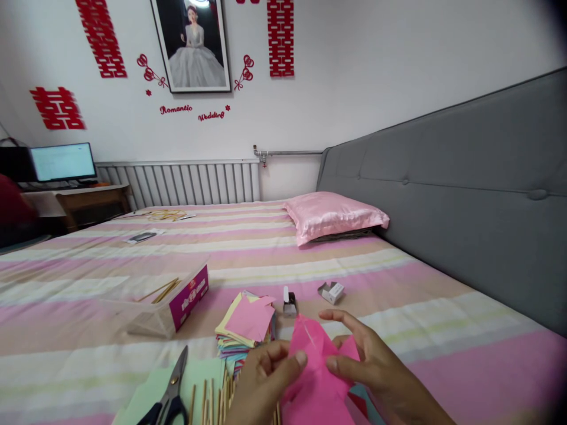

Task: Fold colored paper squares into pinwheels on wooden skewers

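A bright pink sheet of paper (316, 378), cut and creased with pointed corners, is held up between both hands. My left hand (270, 378) pinches its left side between thumb and fingers. On the right side my right hand (372, 360) grips it, thumb in front, with the index finger stretched out above. Just beyond my left hand lies a stack of coloured paper squares (250, 319). Scissors (170, 392) with dark handles rest on light green paper (201, 372). Several thin wooden sticks (210, 401) lie beside the scissors, partly hidden by my left hand.
A clear plastic box (153, 319) with a purple label holds a few sticks. Two small open cartons (289, 304) (331, 291) sit past the paper. A pink pillow (334, 215) leans near the grey headboard (465, 177). A phone-like object (142, 237) lies farther back on the striped bedspread.
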`<state>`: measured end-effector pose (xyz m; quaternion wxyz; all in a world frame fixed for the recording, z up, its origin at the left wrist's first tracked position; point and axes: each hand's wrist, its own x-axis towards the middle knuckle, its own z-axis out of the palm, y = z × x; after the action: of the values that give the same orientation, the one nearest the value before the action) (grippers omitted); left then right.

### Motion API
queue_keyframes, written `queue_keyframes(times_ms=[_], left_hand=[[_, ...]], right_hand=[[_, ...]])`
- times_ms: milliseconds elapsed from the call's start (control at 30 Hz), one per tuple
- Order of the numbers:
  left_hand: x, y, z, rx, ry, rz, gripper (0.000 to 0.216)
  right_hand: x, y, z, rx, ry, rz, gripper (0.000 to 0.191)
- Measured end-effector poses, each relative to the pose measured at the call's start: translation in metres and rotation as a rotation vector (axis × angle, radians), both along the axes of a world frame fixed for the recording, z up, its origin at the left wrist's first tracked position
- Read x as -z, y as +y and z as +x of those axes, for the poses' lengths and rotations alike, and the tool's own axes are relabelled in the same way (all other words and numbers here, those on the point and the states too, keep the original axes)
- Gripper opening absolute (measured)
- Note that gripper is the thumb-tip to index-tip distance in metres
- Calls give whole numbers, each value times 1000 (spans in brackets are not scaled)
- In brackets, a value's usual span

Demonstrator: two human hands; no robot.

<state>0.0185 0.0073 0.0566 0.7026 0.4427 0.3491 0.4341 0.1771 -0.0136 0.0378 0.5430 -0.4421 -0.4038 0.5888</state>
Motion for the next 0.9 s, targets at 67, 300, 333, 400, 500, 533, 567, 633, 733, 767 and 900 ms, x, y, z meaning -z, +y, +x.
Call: queue_keyframes(times_ms=[67, 300, 333, 400, 500, 533, 567, 633, 733, 767, 900], left_hand=[[9, 2, 1, 60, 51, 33, 36], [28, 4, -5, 148, 327, 135, 23], [27, 3, -5, 133, 350, 138, 22], [25, 3, -4, 110, 389, 150, 20], [21, 3, 0, 88, 376, 138, 19], [20, 3, 2, 69, 353, 120, 20], [19, 3, 3, 44, 327, 97, 20], [17, 4, 4, -14, 279, 53, 22], [17, 5, 3, -85, 245, 22, 23], [17, 6, 3, -103, 241, 21, 24], [20, 7, 2, -143, 234, 27, 23]], right_hand=[[1, -1, 0, -45, -14, 1, 69], [-2, -4, 0, -120, -155, 62, 69], [-3, -4, 0, -124, -185, 64, 68], [-3, -4, 0, -113, -244, 72, 68], [-5, -4, -2, -74, -282, 115, 69], [-6, -4, -3, -64, -259, 137, 69], [-8, -4, -4, -57, -218, 152, 69], [-9, -4, -6, -63, -106, 157, 72], [-10, -3, -8, -69, 2, 121, 76], [-10, -2, -8, -62, 6, 107, 75], [-8, 0, -7, 41, -71, 79, 64]])
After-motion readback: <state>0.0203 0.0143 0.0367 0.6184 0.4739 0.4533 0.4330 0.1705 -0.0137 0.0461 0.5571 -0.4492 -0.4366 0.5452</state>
